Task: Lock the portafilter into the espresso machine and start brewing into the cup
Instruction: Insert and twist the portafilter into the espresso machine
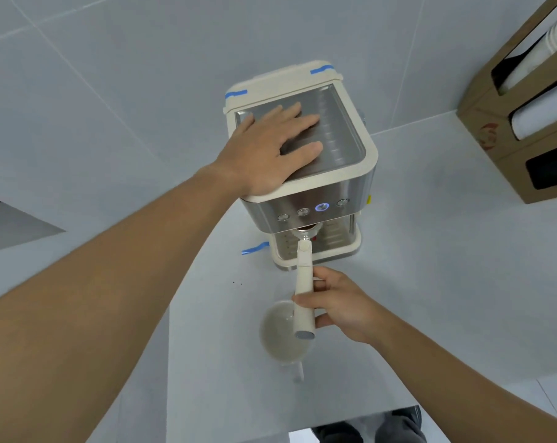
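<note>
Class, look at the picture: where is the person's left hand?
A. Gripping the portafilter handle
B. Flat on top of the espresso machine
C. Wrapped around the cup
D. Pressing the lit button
B: the left hand lies palm down on the espresso machine top, while the right hand holds the portafilter handle.

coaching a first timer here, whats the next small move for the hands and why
Probably let go of the portafilter handle: it already points straight out under the espresso machine, while the cup sits on the counter, not under it. The right hand should move it there.
</note>
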Tool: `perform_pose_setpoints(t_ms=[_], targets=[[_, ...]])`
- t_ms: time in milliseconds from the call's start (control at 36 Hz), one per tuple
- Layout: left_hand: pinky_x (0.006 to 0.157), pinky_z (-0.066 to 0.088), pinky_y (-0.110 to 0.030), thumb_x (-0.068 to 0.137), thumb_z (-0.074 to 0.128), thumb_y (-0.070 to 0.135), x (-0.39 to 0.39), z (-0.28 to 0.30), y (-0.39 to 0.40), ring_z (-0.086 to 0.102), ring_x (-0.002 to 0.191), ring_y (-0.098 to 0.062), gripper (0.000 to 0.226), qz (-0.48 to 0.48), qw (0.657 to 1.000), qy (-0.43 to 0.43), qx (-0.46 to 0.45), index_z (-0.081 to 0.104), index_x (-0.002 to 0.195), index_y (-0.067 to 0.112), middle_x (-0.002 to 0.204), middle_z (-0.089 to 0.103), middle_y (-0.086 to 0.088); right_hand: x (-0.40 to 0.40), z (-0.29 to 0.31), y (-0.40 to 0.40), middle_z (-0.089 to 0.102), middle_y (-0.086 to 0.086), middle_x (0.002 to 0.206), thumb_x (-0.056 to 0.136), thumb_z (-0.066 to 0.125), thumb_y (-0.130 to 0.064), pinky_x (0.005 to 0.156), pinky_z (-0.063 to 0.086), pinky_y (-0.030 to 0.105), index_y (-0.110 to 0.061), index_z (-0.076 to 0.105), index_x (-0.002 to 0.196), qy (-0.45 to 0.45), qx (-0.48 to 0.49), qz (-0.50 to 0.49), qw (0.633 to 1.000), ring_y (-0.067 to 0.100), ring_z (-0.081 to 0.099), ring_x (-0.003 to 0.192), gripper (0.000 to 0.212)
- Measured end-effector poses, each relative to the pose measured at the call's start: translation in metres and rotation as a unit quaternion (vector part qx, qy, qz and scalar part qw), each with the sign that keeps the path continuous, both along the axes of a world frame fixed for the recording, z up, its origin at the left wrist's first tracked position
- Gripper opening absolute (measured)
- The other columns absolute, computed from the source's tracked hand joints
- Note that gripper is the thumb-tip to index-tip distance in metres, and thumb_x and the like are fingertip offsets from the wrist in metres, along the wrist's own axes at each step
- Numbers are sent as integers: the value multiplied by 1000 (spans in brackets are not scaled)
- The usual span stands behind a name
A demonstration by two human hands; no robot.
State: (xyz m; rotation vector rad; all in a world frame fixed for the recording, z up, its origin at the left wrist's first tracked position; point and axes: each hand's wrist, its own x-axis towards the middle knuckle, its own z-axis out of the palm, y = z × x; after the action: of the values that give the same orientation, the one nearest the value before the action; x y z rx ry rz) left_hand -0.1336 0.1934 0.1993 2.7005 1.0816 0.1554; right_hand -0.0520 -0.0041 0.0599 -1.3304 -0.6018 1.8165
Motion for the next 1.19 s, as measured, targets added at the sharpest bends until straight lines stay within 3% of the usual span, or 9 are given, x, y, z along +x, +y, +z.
perform_pose_setpoints(t_ms=[278, 361, 472, 639, 1056, 1194], targets=[[121, 11, -50, 87, 28, 71, 1, -2, -1, 16, 152, -15, 68, 4, 1000, 13, 4, 29, 149, 44, 164, 23, 7, -1, 3, 21, 66, 3, 87, 84, 68, 2, 63, 58, 37, -10, 61, 118, 9, 14, -9, 1000, 18, 67, 75, 37], [118, 18, -53, 85, 24, 74, 2, -5, 1, 24, 148, -18, 70, -5, 999, 27, 18, 29, 148, 45, 160, 30, 7, -1, 3, 28, 66, 6, 92, 84, 68, 2, 61, 58, 36, -9, 61, 121, 11, 16, -23, 1000, 20, 66, 77, 39], [119, 17, -52, 83, 24, 75, 2, -6, 1, 22, 149, -16, 72, -2, 1000, 25, 13, 28, 149, 46, 161, 28, 9, -1, 3, 35, 66, 9, 102, 83, 69, 2, 60, 58, 36, -11, 62, 122, 11, 22, -40, 999, 21, 64, 84, 41], [122, 9, -50, 85, 28, 72, 1, -2, -3, 13, 152, -14, 69, 7, 1000, 20, 6, 27, 149, 46, 165, 20, 9, -4, 2, 40, 65, 10, 104, 84, 68, 3, 58, 58, 36, -9, 60, 122, 19, 23, -47, 998, 21, 64, 83, 41], [123, 6, -46, 90, 35, 68, 2, 3, -7, 11, 153, -13, 63, 21, 1000, 15, -9, 28, 149, 47, 165, 18, 11, -31, 4, 54, 63, 3, 98, 83, 71, 1, 58, 60, 37, -10, 54, 123, 75, 19, -91, 993, 18, 66, 83, 45], [123, 6, -46, 90, 36, 68, 2, 3, -8, 12, 153, -13, 62, 22, 1000, 12, -9, 29, 149, 48, 165, 19, 12, -41, 3, 63, 65, 3, 102, 81, 73, 1, 62, 61, 40, -11, 51, 124, 87, 21, -116, 989, 22, 67, 92, 49]])
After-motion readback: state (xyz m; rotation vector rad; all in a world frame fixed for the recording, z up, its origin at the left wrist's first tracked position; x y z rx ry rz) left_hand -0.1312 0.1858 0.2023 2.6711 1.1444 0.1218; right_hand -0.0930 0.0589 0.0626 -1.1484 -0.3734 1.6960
